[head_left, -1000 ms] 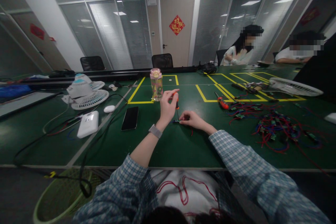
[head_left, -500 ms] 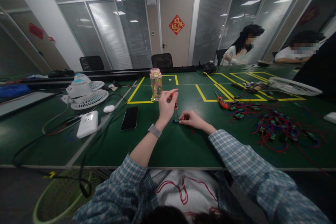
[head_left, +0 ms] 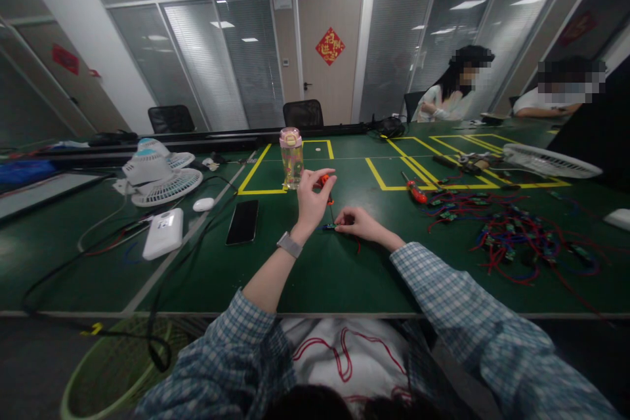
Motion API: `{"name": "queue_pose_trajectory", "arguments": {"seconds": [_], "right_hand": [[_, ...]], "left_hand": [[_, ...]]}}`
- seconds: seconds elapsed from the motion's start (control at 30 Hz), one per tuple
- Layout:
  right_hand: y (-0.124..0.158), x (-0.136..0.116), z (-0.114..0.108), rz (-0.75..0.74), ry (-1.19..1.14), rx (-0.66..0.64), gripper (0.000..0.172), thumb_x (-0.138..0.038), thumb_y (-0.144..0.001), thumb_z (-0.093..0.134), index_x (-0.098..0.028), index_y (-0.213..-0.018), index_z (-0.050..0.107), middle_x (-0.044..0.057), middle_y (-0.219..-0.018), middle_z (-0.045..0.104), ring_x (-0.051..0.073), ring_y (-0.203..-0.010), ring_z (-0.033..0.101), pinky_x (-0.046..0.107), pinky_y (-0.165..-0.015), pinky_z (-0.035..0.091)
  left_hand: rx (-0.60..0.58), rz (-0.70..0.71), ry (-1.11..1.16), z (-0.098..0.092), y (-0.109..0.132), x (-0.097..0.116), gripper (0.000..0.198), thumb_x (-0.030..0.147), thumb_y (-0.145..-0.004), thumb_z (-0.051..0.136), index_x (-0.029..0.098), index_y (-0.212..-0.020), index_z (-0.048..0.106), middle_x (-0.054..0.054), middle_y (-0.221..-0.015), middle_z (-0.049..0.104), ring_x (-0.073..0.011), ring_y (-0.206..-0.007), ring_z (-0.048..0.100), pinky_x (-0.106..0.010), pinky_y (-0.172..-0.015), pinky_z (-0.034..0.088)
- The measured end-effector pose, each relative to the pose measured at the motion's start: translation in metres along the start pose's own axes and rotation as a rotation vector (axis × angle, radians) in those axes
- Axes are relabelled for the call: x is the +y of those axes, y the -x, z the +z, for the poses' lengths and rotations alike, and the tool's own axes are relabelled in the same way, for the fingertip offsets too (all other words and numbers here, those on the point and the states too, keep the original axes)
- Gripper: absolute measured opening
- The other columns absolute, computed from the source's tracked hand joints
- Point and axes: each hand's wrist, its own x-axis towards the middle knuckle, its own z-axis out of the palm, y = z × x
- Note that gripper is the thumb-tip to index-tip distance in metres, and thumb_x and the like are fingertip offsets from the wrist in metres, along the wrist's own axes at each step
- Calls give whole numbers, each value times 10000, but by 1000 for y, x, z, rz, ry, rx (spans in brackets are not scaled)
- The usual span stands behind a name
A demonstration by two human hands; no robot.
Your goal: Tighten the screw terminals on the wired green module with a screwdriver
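My left hand (head_left: 313, 197) is closed around the handle of a small orange-and-black screwdriver (head_left: 331, 199), thumb and forefinger curled about its top. The screwdriver stands nearly upright, with its shaft reaching down to a little green circuit board (head_left: 329, 227) on the green table. Whether the tip touches a screw is too small to tell. Pinched at its right end, the board is steadied by my right hand (head_left: 361, 224), low on the tabletop. A short red wire (head_left: 359, 247) shows just below that hand.
Rightward lie a red screwdriver (head_left: 416, 191) and a tangled pile of wired boards (head_left: 516, 236). A clear bottle (head_left: 293, 161) stands behind my left hand; a black phone (head_left: 243, 222), white power bank (head_left: 163, 233) and white fan (head_left: 160, 174) are leftward. Two people sit across the table.
The fingers of my left hand have shifted slightly at the screwdriver's top, baring more of the orange handle. My right hand and the board stay in place.
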Motion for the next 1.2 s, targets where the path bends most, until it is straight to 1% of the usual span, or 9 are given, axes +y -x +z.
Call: {"name": "queue_pose_trajectory", "arguments": {"seconds": [0.2,0.33,0.43,0.6,0.77,0.83,0.93,1.03,1.2], "right_hand": [[0,0,0,-2,6,-1,155,-261,-721,711,-143,-810,667,5,-713,612,133,-650,559,269,-632,442],[0,-2,-1,10,13,-7,152,-258,-724,708,-142,-815,669,6,-717,613,132,-651,557,265,-626,439],[1,-2,-1,12,14,-2,149,-254,-721,712,-142,-810,669,5,-715,613,133,-658,557,265,-634,439],[0,-2,-1,8,24,-2,146,-255,-718,712,-149,-807,666,0,-702,602,134,-652,552,262,-627,433],[1,-4,-1,3,38,0,146,-255,-717,714,-147,-804,668,0,-702,598,133,-650,546,263,-628,427],[1,-5,-1,8,29,-3,149,-257,-720,712,-145,-806,666,1,-705,601,133,-651,547,262,-627,427],[1,-5,-1,8,20,0,155,-262,-718,714,-145,-806,662,-1,-705,600,131,-649,547,260,-624,428],[1,-3,-1,9,25,3,156,-263,-716,717,-146,-803,661,-2,-702,598,131,-648,543,259,-622,427],[0,-3,-1,5,36,3,156,-266,-717,718,-145,-801,666,5,-706,606,136,-659,550,265,-632,436]], "left_hand": [[-58,-9,50,0,-1,-5,283,227,-987,419,234,-1158,645,-52,-1102,638,-171,-1046,595,-335,-934,474],[-84,-28,117,2,-1,-5,277,245,-980,440,226,-1194,615,-62,-1063,666,-159,-941,638,-309,-837,517],[-73,-13,84,2,0,-2,242,254,-951,513,218,-1154,640,-54,-991,640,-145,-866,618,-273,-767,517],[-23,22,-21,1,0,-1,228,295,-889,632,232,-1103,680,-22,-887,546,-136,-805,559,-263,-763,484],[-82,12,35,1,-1,-3,303,245,-989,418,242,-1212,623,-53,-1036,596,-155,-958,576,-291,-855,470],[-93,13,47,0,-1,-2,317,208,-990,395,233,-1219,614,-53,-1044,619,-157,-974,581,-302,-878,461],[-94,23,26,-1,-1,1,287,204,-976,434,230,-1187,628,-38,-939,615,-150,-880,581,-287,-822,469],[-70,38,-10,-1,-1,3,220,208,-941,520,226,-1102,668,-20,-854,548,-141,-798,547,-268,-767,470],[-44,38,-11,-1,0,3,142,260,-900,607,234,-1013,690,-20,-886,521,-144,-821,550,-273,-785,473]]}}
